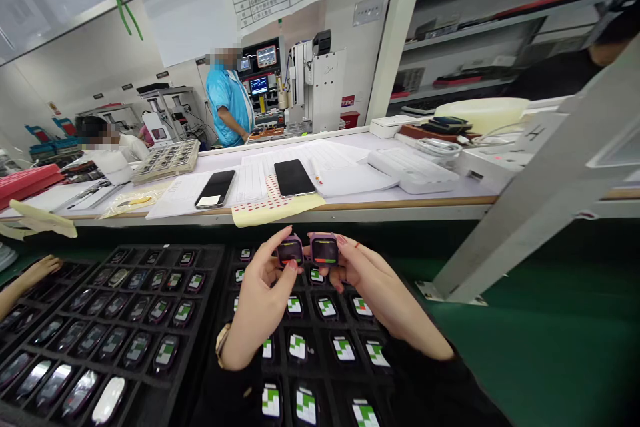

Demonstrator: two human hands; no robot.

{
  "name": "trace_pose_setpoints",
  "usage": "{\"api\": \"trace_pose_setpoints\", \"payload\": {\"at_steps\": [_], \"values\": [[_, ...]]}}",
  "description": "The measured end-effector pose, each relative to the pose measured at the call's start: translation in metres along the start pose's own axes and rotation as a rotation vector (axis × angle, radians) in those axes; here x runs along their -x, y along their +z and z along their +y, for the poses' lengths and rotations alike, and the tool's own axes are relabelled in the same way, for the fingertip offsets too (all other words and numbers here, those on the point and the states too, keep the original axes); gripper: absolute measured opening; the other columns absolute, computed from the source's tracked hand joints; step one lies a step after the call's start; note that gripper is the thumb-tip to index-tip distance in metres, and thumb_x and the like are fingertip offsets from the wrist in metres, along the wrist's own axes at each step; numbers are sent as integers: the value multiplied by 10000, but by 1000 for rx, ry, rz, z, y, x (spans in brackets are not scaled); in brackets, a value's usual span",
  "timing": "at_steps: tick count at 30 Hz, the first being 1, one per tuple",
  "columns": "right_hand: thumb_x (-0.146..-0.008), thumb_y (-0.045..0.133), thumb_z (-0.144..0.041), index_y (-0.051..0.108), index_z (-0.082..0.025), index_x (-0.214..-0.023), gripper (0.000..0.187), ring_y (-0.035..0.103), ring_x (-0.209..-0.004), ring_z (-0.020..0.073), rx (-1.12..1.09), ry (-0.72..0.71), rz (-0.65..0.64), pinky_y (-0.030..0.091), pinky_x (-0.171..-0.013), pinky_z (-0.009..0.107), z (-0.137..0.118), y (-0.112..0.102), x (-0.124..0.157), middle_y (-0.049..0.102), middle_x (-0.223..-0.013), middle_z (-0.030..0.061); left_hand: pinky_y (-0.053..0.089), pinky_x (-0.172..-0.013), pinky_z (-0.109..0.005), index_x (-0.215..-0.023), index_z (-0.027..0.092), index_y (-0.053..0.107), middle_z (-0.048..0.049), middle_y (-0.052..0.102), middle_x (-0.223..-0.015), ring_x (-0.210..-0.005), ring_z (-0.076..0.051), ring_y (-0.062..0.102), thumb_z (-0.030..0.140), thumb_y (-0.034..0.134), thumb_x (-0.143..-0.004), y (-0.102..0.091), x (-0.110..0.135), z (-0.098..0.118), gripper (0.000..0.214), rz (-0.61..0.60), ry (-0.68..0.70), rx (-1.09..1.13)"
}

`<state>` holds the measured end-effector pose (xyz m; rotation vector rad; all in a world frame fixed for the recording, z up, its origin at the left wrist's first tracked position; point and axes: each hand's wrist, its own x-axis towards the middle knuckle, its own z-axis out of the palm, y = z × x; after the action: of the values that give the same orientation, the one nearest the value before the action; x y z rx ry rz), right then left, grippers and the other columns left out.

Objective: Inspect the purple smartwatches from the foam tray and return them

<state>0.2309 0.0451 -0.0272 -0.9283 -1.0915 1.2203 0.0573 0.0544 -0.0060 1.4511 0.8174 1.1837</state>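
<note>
Purple watch [290,251] sits at 12 o'clock in the person's left hand [265,290], which is closed to a pinch: index finger along the top edge, thumb at the lower edge. Just beside it, on its 3 o'clock side, a second watch [325,249] of the same look is held in the right hand [370,283], thumb at the upper right of the case, other fingers curled beneath. Both faces are turned toward the person, with coloured bars lit on them.

Each would likely handle as a light, stiff little block. The glass front looks smooth, so it may slip under a fingertip and could scratch or crack in a fall; the rim of the case seems the safer hold, thumb and finger on opposite edges, skin kept off the screen.

Below, toward 6 o'clock, a black tray [323,373] holds rows of watches [343,348] showing white and green. At 8 o'clock lies a neighbouring tray [150,401]; at 10 o'clock is another person's hand [46,268].

Beyond, the desk [390,215] carries a black phone [294,178] at 12 o'clock and another phone [216,189] at 11. Farthest off, also at 11 o'clock, stands a worker in a blue shirt [229,107].
</note>
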Motion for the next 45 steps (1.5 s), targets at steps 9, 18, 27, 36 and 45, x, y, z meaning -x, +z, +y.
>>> {"api": "trace_pose_setpoints", "payload": {"at_steps": [9, 18, 27, 36, 45], "values": [[-884, 637, -728, 686, -157, -1234, 672, 587, -723, 198, -9, -17, 6, 448, -509, 261, 6, -3, -1, 686, -1084, 135, 590, -824, -294, -1338, 249, 602, -92, 681, -1237, -907, -174, 694, 362, 722, -864, 1, -1, -2, 502, 11, 14, 7], [-885, 675, -705, 680, -163, -1255, 656, 563, -704, 172, -44, -1, -14, 441, -516, 241, 6, -4, 0, 691, -1012, 104, 556, -830, -231, -1366, 258, 581, -69, 674, -1228, -1023, -166, 662, 289, 686, -895, -1, 0, -6, 484, 0, 11, -7], [-790, 848, -590, 585, -197, -1349, 732, 559, -731, 152, 23, -9, -127, 510, -635, 245, -8, -4, 5, 677, -1087, 83, 548, -842, -218, -1368, 259, 577, -53, 673, -1247, -1024, -151, 649, 246, 674, -890, -1, -1, -8, 487, 15, 15, -19], [-813, 842, -576, 579, -205, -1348, 703, 514, -675, 111, 5, -2, -166, 510, -632, 207, -8, -3, 6, 675, -1065, 63, 535, -842, -196, -1378, 306, 566, -24, 664, -1261, -1051, -140, 643, 226, 672, -890, -2, 1, -11, 506, 12, 22, -32], [-811, 833, -598, 615, -184, -1319, 692, 499, -636, 116, 29, 0, -142, 487, -607, 218, -6, -5, 5, 679, -894, 46, 529, -793, -183, -1378, 306, 569, -33, 667, -1243, -1034, -141, 648, 219, 668, -890, 0, 1, -8, 505, 27, 35, -64]]}}
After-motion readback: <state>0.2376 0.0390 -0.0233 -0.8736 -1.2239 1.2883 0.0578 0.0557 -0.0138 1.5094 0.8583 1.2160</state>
